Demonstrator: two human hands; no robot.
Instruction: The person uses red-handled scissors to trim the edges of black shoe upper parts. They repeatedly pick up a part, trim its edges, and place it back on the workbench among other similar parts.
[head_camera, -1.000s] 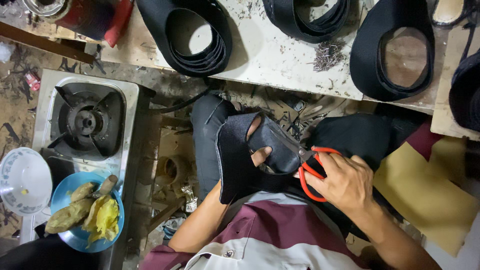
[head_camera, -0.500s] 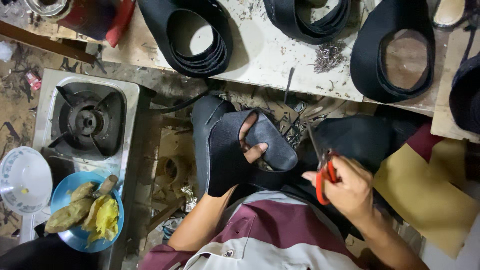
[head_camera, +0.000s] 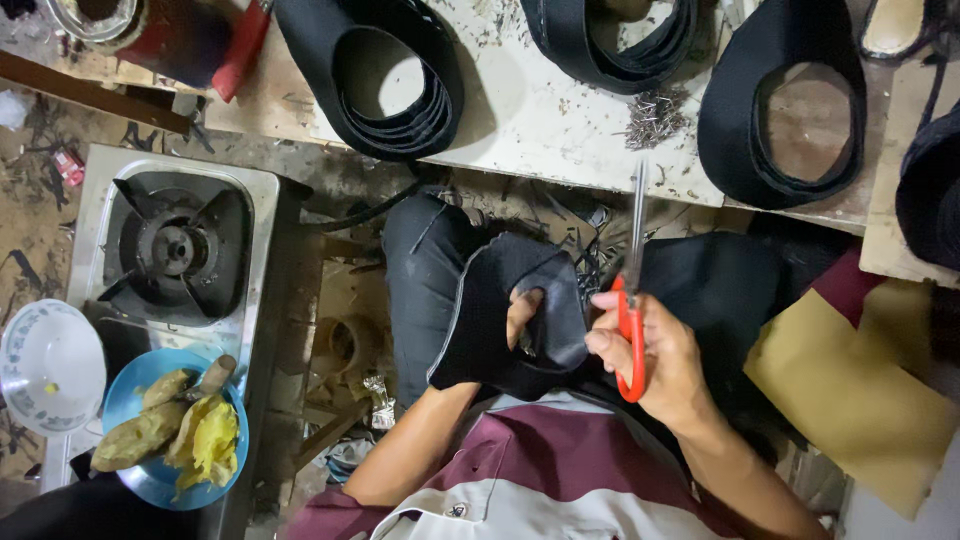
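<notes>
1. Head view: black cutout (head_camera: 490, 300), a floppy curved piece with a pale edge line, sits over the person's lap, just below the bench edge. It hangs draped rather than flat.
2. Left hand (head_camera: 520, 315) is inside the cutout's opening, fingers wrapped through and clamped on the material; only the knuckles show through the gap.
3. Right hand (head_camera: 655, 355) holds scissors (head_camera: 632, 290), red handles in the fist, fingers closed through the loops. Blades point up toward the bench and look shut, clear of the cutout.
4. Step in hand, as I judge it: a pause between trimming cuts, scissors lifted off while the left hand turns or regrips the piece.
5. Next move would call for opening the blades, bringing them back to the cutout's edge, and keeping the material taut with the left hand so the cut follows the curve.
6. Further out: bench (head_camera: 560, 110) carries stacks of similar black loops (head_camera: 375, 75) and a small pile of nails (head_camera: 655, 112).
7. Left of the lap: gas burner (head_camera: 175, 250), blue bowl (head_camera: 125, 470) with yellowish food, white plate (head_camera: 50, 365). Tan sheet (head_camera: 850, 390) lies at right.
</notes>
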